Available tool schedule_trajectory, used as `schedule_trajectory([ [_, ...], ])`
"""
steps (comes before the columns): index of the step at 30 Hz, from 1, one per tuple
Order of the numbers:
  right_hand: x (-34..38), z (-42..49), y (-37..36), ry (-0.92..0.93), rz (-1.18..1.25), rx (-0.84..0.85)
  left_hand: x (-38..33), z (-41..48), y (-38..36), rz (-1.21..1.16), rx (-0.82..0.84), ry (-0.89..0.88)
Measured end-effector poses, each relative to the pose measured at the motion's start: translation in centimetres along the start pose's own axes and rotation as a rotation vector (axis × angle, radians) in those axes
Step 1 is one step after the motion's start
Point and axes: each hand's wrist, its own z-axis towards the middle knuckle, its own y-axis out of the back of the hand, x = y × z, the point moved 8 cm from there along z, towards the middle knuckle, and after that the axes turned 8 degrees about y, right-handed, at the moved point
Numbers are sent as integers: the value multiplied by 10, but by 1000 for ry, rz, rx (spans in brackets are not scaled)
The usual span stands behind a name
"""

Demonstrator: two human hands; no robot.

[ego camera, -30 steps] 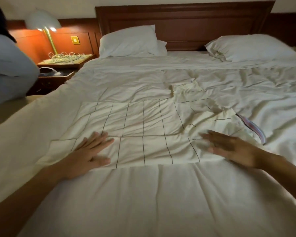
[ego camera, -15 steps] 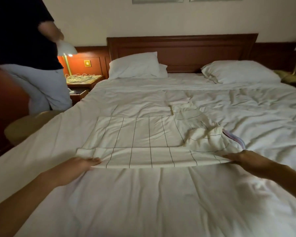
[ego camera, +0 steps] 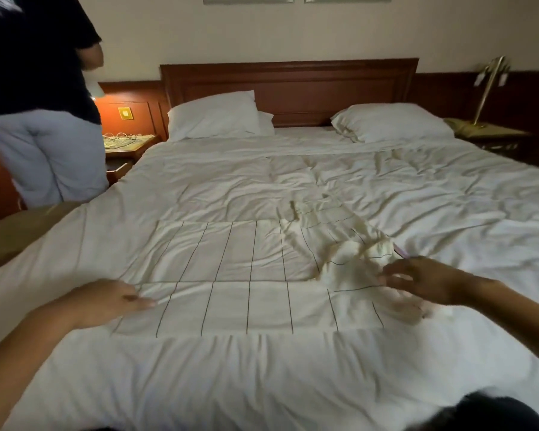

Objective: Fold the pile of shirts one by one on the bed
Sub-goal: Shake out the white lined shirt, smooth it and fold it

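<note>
Ideally, the shirt (ego camera: 231,256) spread across the bed (ego camera: 262,384) should be pinned at its left edge by the flat-fingered left hand (ego camera: 106,301) while its bunched right side is smoothed outward by the loose-fingered, blurred right hand (ego camera: 420,283) before further folding.

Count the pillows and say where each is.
3. A left pillow by the headboard, a second pillow peeking from behind its right edge, and a right pillow. Others may lie hidden.
</note>
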Motion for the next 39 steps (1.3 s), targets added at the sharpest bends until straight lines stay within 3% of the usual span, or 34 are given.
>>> schedule_trajectory([
  [2, -3, 23, -3, -83, -29, -131, -46, 1, 7, -262, -113, -74],
  [4, -11, 48, -27, -168, -121, -97, -80, 7, -15, -330, -86, -100],
  [8, -33, 82, -66, -270, -143, -60, -82, 28, -61, -70, -101, 43],
  [14, -50, 106, -59, -270, -243, -152, -66, 47, -67, -80, -178, 16],
  [16, -51, 117, -49, -276, -325, -98, -65, 49, -68, -95, -208, 12],
  [18, -49, 127, -41, -239, -360, 23, -63, 50, -69, -93, -225, 16],
  [20, -39, 133, -24, -177, -328, 34, -62, 51, -70, -95, -231, 22],
  [24, 11, 110, 24, 120, -246, -285, -61, 52, -70, -112, -232, 19],
  [25, 24, 95, 26, 170, -215, -276, -61, 52, -70, -114, -232, 20],
  [29, 44, 34, -14, 193, -196, 41, -61, 52, -68, -120, -245, 27],
  [39, 61, 0, -64, 137, 18, -13, -64, 44, -65, -114, -257, 43],
])
